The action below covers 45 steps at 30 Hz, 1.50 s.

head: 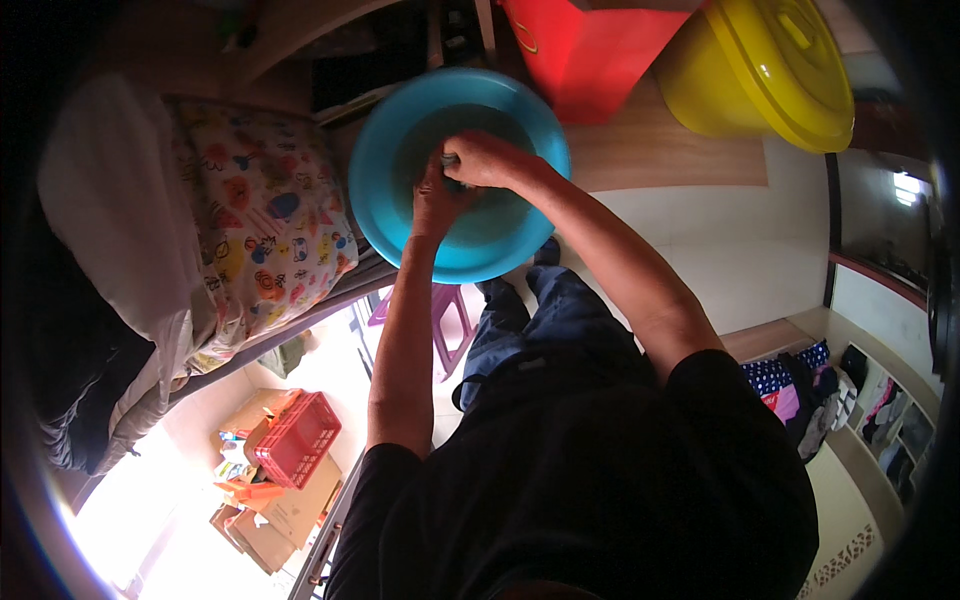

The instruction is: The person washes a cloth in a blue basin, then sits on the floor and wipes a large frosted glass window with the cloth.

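Observation:
A round blue plastic basin (369,217) is directly before me, with murky water (491,229) in its bottom. Over its middle my hands meet. My right hand (486,159) is closed in a fist around a small dark-grey bundle (450,160), which looks like wet cloth. From below, my left hand (435,196) grips the same bundle, its fingers partly hidden. Most of the bundle is covered by the hands, so its shape cannot be told.
Behind the basin stand a red paper bag (589,60) and a yellow lidded bucket (712,75). Patterned bedding (262,217) lies at left. A purple plastic stool (450,330) is below the basin. A red crate (298,442) and cardboard (304,502) are at lower left.

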Tool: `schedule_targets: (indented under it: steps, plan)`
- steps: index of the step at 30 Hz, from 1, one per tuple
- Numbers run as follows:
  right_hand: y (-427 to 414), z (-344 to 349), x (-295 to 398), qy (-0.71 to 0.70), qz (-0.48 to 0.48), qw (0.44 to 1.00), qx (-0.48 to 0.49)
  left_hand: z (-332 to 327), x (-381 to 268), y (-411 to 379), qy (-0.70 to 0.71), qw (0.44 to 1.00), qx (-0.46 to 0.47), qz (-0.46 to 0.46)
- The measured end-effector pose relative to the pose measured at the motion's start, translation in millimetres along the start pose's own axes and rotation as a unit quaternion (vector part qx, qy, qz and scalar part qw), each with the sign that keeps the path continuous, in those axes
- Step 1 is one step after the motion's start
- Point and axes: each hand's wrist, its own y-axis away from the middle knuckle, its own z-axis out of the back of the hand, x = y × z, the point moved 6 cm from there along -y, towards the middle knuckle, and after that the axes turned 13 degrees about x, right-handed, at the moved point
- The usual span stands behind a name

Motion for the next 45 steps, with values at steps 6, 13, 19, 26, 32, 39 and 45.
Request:
schedule_targets:
  steps: [6,13,19,26,32,39,45]
  plan:
    - [28,49,55,-0.028,0.048,0.998,-0.025,19,7,-2,0.076,0.995,-0.036,0.053]
    - [38,76,63,-0.063,0.055,0.996,-0.039,30,5,12,0.155,0.987,-0.025,0.042]
    - [30,78,37,-0.081,0.097,0.984,-0.127,19,15,21,0.296,0.952,-0.029,0.076]
    - [34,41,26,-0.044,0.004,0.979,-0.199,-29,7,26,0.726,0.677,-0.009,0.12]
    - [52,-5,30,0.007,0.011,0.969,-0.246,-30,-36,20,0.806,0.588,-0.023,0.061]
    - [88,-17,51,0.099,0.105,0.967,-0.21,-38,-9,25,0.781,0.62,-0.004,0.075]
    - [87,-4,56,0.309,0.144,0.925,-0.169,-23,-9,39,0.706,0.683,0.093,0.164]
